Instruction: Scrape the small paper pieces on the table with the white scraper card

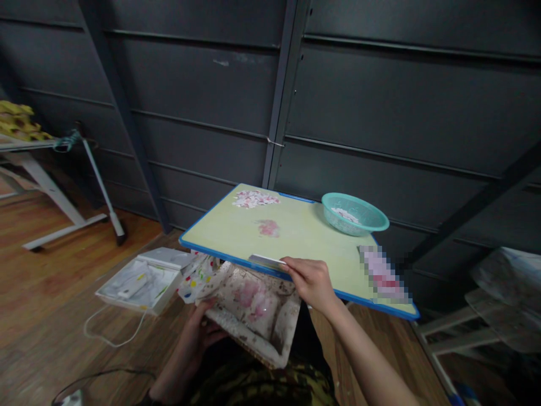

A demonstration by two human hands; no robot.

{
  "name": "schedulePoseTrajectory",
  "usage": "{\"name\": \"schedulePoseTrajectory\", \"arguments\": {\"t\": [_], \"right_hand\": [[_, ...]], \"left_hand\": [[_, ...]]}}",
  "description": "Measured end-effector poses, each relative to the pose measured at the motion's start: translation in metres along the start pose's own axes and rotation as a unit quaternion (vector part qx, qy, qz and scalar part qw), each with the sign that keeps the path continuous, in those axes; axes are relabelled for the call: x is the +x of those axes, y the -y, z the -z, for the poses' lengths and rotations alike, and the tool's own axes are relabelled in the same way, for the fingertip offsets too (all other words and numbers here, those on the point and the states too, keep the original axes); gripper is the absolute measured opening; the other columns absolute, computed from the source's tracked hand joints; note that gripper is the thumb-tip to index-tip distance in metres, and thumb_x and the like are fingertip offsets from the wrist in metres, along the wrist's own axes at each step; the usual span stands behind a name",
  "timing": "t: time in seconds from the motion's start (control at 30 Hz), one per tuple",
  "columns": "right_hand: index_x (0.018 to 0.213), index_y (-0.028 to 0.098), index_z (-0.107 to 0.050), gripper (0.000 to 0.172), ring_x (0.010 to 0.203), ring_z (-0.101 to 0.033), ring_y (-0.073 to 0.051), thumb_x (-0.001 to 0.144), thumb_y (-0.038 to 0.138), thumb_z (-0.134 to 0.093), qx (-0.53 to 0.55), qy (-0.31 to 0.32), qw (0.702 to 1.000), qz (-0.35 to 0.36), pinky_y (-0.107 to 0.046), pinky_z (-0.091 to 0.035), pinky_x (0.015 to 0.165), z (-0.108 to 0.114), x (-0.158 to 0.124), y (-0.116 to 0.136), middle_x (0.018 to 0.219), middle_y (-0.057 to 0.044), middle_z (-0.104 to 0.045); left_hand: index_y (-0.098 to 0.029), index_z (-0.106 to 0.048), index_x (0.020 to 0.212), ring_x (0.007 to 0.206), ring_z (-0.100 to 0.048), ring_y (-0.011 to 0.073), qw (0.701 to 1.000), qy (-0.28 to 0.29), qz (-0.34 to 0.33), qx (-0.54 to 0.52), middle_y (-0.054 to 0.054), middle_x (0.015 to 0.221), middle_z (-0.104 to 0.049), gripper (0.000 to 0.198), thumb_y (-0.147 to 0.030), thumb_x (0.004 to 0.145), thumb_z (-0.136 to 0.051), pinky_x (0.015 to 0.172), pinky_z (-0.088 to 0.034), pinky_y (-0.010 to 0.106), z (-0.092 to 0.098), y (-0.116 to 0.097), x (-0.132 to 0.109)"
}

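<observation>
My left hand (205, 324) grips the near left edge of a shallow tray (249, 330), which is tilted below the table's front edge. Pink and white wet-looking smears and dark specks cover the tray's inside. My right hand (310, 279) is closed on one end of a thin, flat, pale scraper (266, 260), lying along the blue-edged front of the yellow tabletop (224, 228). Just beyond the scraper is a pink smear (268, 228) on the tabletop. Farther back lies a heap of white and pink flakes (255, 198).
A turquoise basket (355, 214) holding pale flakes stands at the table's back right, near a blurred-out flat item (384, 276). On the floor at left is an open white box (139, 282) with a cord. A dark panelled wall (211, 84) rises behind the table.
</observation>
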State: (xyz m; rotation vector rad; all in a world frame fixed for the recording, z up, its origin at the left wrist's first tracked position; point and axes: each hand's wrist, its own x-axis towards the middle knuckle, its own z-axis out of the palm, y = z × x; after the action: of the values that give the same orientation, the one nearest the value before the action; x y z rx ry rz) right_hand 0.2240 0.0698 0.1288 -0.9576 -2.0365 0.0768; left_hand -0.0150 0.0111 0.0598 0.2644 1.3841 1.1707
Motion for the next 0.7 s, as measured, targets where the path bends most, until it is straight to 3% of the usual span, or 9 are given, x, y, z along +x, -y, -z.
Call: {"name": "schedulePoseTrajectory", "arguments": {"t": [0.17, 0.33, 0.5, 0.7], "right_hand": [[0.092, 0.023, -0.074, 0.023, 0.069, -0.07, -0.017, 0.089, 0.031, -0.052, 0.021, -0.014, 0.999, -0.041, -0.024, -0.055, 0.063, 0.006, 0.001, 0.0, 0.083, -0.002, -0.074], [0.092, 0.022, -0.074, 0.026, 0.067, -0.07, -0.019, 0.088, 0.033, -0.051, -0.114, -0.114, 0.983, -0.093, -0.025, -0.053, 0.06, 0.011, 0.013, -0.038, 0.084, -0.006, -0.075], [0.093, 0.022, -0.073, 0.025, 0.067, -0.07, -0.019, 0.089, 0.032, -0.05, -0.183, -0.078, 0.976, -0.091, -0.024, -0.049, 0.059, 0.012, 0.019, -0.064, 0.085, -0.006, -0.075], [0.09, 0.022, -0.073, 0.026, 0.067, -0.07, -0.019, 0.089, 0.033, -0.05, -0.176, -0.066, 0.979, -0.079, -0.024, -0.049, 0.058, 0.015, 0.012, -0.061, 0.085, -0.006, -0.075]], "left_hand": [[-0.022, -0.046, 0.126, 0.062, -0.066, 0.022, 1.0, -0.003, 0.005, 0.0, 0.006, 0.082, -0.065, 0.055, -0.031, 0.075, -0.063, 0.058, -0.058, 0.04, -0.001, -0.001, -0.002], [-0.023, -0.046, 0.127, 0.061, -0.067, 0.0233, 1.0, -0.008, 0.006, -0.005, 0.006, 0.083, -0.066, 0.055, -0.031, 0.075, -0.063, 0.059, -0.057, 0.043, -0.001, 0.0, 0.0], [-0.02, -0.045, 0.127, 0.059, -0.066, 0.0226, 1.0, -0.013, 0.006, -0.005, 0.005, 0.076, -0.064, 0.056, -0.031, 0.075, -0.063, 0.059, -0.058, 0.043, 0.002, 0.005, 0.005], [-0.021, -0.045, 0.126, 0.064, -0.067, 0.0233, 1.0, -0.005, -0.004, 0.004, 0.007, 0.084, -0.063, 0.054, -0.031, 0.076, -0.062, 0.059, -0.058, 0.042, 0.0, 0.003, 0.0]]}}
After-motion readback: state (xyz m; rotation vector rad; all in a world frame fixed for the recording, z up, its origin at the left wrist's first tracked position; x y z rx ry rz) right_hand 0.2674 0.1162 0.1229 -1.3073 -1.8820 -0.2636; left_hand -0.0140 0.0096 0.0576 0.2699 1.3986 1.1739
